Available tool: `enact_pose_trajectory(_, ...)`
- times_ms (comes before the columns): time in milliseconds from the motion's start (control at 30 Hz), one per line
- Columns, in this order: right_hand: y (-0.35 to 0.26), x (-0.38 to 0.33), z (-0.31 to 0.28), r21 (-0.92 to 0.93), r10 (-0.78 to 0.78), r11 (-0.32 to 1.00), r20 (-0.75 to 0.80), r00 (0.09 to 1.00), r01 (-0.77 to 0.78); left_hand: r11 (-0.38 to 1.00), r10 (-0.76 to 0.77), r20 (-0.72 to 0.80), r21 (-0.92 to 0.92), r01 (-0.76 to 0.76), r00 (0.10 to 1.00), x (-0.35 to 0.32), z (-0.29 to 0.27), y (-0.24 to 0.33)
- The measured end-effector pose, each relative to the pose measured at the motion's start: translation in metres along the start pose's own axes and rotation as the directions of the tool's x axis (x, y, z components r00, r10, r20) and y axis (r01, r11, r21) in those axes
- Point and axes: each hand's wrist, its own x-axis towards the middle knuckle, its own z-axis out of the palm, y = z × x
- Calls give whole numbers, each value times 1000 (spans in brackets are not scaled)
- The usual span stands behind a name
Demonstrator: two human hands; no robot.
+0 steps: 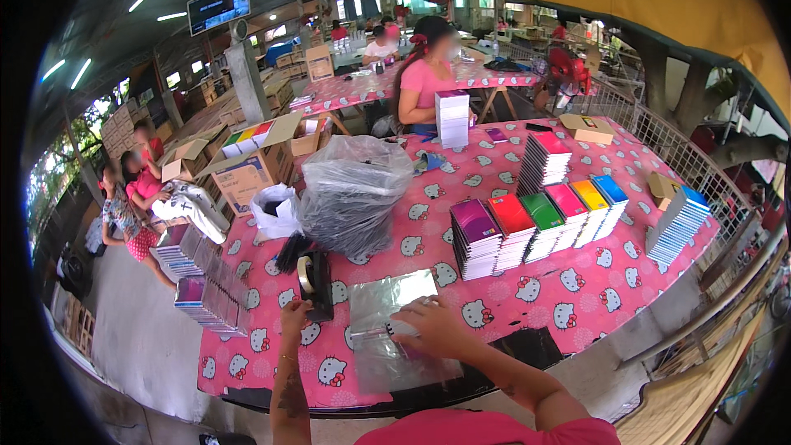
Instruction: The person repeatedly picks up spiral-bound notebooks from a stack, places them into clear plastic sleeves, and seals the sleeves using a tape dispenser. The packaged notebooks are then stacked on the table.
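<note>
My left hand [295,316] is at the near end of a black tape dispenser [320,297] holding a roll of clear tape [306,274]. Its fingers are pinched together; whatever is between them is too small to make out. To the right, my right hand [428,328] lies with fingers spread, pressing on clear plastic bags [375,301] stacked at the table's near side. A dark coil like a notebook's spiral binding [389,329] shows by its fingertips, mostly hidden by the hand and shiny plastic.
Stacks of coloured spiral notebooks [540,213] stand to the right on the pink patterned table cover [428,185]. More notebooks [210,305] line the left edge. A large plastic bag [354,189] sits beyond the dispenser. Across the table a co-worker [428,86] stands behind a tall notebook stack [452,119].
</note>
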Motion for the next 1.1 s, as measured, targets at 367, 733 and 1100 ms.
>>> enact_pose_trajectory(367, -18, 7, 18, -133, -3, 991, 206, 979, 31, 888, 330, -131, 378, -260, 935, -25, -1, -24)
enact_pose_trajectory(733, -26, 15, 13, -142, 108, 987, 201, 974, -80, 840, 473, 657, -136, -525, 587, -127, 81, 123)
enact_pose_trajectory(1100, 34, -28, -3, 204, 352, 923, -104, 930, -327, 645, 610, 665, -102, -757, 430, -110, 73, 142)
